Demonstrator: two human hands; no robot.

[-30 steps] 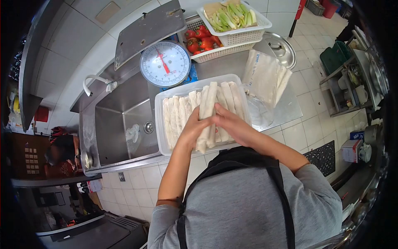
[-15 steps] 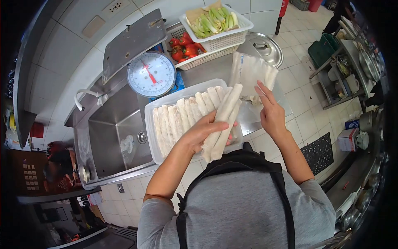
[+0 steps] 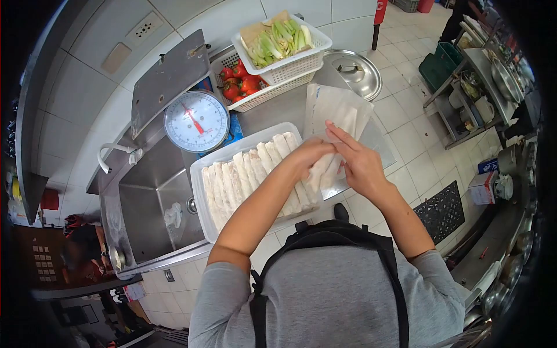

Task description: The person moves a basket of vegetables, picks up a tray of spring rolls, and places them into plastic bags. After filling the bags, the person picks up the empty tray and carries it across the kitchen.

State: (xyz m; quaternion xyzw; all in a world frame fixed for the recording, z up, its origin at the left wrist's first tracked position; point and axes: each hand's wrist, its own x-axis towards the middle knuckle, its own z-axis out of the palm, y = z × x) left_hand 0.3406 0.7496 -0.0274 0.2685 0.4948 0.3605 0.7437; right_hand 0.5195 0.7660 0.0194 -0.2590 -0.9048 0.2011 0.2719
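Long pale floury rolls (image 3: 241, 176) lie side by side in a translucent plastic tub (image 3: 200, 200) on the steel counter. Right of the tub, both hands meet at the opening of a clear plastic bag (image 3: 339, 107). My left hand (image 3: 313, 155) is closed around pale rolls whose lower ends show beneath it, their upper part hidden by hand and bag. My right hand (image 3: 361, 164) is at the bag's near edge, its index finger extended over the plastic and its other fingers partly hidden.
A dial scale (image 3: 197, 121) stands behind the tub. Farther back are a basket of red peppers (image 3: 241, 84), a basket of green stalks (image 3: 278, 43) and a steel lid (image 3: 360, 75). The sink (image 3: 156, 203) is at the left. A person (image 3: 84, 249) is at the far left.
My left hand has moved right and up with the rolls, from over the tub to the bag. My right hand has come left to meet it.
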